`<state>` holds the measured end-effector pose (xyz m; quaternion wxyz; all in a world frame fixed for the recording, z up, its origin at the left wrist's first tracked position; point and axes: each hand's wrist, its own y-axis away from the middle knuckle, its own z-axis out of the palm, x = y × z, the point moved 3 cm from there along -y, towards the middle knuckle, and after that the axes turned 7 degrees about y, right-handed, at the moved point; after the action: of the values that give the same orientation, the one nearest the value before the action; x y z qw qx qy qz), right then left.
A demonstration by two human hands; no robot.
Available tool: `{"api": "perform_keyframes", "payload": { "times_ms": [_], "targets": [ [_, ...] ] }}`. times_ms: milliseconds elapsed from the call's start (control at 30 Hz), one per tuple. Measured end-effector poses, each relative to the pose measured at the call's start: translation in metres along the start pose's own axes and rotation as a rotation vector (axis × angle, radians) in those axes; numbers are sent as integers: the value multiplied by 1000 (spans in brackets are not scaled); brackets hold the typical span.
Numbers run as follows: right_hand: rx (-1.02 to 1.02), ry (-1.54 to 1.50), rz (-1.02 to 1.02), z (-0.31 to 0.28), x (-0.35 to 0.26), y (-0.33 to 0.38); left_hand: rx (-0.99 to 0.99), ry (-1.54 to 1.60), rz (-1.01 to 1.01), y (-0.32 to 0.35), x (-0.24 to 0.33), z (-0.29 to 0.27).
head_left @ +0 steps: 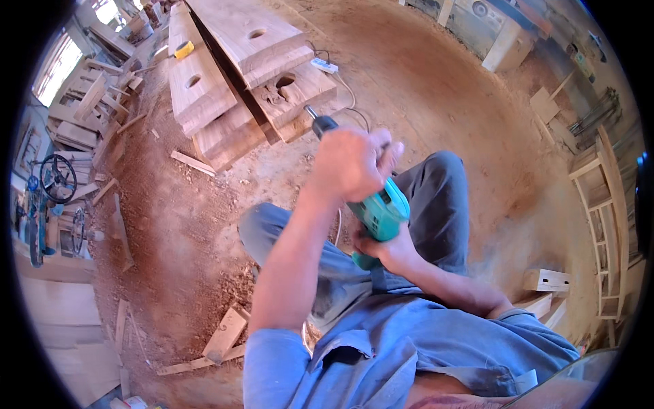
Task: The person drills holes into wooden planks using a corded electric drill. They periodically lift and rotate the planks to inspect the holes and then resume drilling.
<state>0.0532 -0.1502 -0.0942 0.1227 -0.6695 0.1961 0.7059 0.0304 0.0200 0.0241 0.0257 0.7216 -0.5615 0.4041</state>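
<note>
A teal-green corded-looking power drill (383,217) is held in front of my body, pointing up and to the left. My left hand (354,162) is closed around its front part, just behind the black chuck (324,125). My right hand (390,247) wraps the rear handle, near my lap. From the chuck sticks a short metal bit (310,111), its tip over the near end of a thick wooden board (300,95). That board has an oval hole (285,80) with shavings beside it. My left fingers partly hide the drill's body.
More thick boards (204,95) with oval holes lie stacked alongside, and a yellow tape measure (184,49) rests on one. A white power strip (325,65) and cable lie right of the stack. Offcuts (226,334) and sawdust cover the floor; a wooden frame (599,225) stands right.
</note>
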Motion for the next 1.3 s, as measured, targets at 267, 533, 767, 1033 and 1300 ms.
{"api": "perform_keyframes", "payload": {
  "times_ms": [267, 533, 767, 1033, 1300],
  "targets": [
    [-40, -23, 9, -6, -3, -1, 41, 3, 51, -2, 2, 2],
    [-24, 24, -35, 9, 0, -6, 120, 4, 232, 6, 6, -4],
    [38, 21, -68, 4, 1, 12, 74, 15, 182, 16, 14, 3],
    [-52, -100, 17, -7, -2, 3, 22, -69, 87, 4, 12, 14],
    [-77, -138, -17, 6, 2, -18, 34, -66, 93, -4, -1, 3]
  ]
}}
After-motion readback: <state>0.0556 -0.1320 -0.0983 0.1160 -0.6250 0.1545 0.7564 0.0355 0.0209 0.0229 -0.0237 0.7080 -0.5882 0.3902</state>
